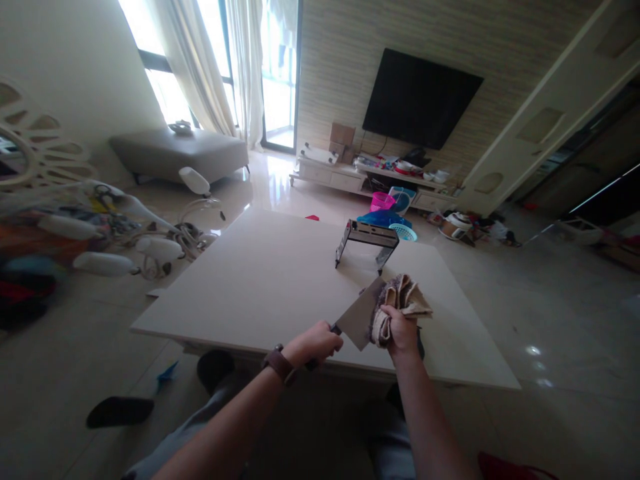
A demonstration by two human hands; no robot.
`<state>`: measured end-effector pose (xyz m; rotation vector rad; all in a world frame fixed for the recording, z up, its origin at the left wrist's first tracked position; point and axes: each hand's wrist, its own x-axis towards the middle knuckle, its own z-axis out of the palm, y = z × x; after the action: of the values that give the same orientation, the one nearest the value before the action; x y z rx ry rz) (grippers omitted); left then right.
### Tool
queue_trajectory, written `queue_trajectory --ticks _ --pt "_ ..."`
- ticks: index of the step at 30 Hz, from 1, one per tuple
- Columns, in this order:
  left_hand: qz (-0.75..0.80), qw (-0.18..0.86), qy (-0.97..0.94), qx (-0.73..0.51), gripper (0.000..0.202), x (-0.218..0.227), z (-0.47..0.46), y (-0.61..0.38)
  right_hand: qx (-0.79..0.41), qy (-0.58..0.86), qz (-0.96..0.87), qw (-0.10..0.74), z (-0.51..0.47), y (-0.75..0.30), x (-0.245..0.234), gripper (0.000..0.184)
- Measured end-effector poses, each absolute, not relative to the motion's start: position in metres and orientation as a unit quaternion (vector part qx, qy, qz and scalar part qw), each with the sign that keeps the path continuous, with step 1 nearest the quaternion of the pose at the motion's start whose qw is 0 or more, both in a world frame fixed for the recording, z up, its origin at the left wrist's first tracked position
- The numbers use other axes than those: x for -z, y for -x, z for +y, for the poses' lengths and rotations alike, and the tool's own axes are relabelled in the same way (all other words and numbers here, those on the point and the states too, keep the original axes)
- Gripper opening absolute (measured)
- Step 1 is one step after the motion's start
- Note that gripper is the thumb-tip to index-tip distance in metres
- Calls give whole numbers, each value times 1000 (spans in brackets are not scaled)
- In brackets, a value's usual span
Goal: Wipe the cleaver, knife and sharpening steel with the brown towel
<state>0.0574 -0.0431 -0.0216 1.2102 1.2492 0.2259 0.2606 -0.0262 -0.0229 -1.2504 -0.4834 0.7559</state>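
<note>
Our left hand is gripping the cleaver; our right hand is clutching bunched cloth against it, probably for shielding our fingers.

We see daylight pouring past pale curtains onto a glossy tiled floor. Beyond our desk, a grey bench stands near the curtains, and a television hangs on the striped wall above a white cabinet.

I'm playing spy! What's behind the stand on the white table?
Past the stand, beyond the table, are a blue thing, a pink basket and a light-blue basket. The stand and table cover the blue thing's lower part, so that can't be seen.
</note>
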Motion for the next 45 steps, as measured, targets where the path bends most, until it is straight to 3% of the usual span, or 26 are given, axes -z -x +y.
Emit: queue_trajectory --ticks 9,22,29,37,45 --pt "582 575 -561 -126 15 29 -51 -65 -331 577 -241 706 -25 -253 28 43" --pt "589 569 -559 -129 18 28 -54 -70 -351 577 -238 698 -22 -252 37 42" --pt "585 597 -533 -130 16 19 -54 -68 -366 579 -244 687 -24 -246 35 48" --pt "598 590 -522 -149 18 18 -54 -72 -379 577 -258 675 -23 -241 35 73" --pt "593 610 -491 -190 21 27 -48 -73 -393 590 -281 647 -29 -228 37 63"
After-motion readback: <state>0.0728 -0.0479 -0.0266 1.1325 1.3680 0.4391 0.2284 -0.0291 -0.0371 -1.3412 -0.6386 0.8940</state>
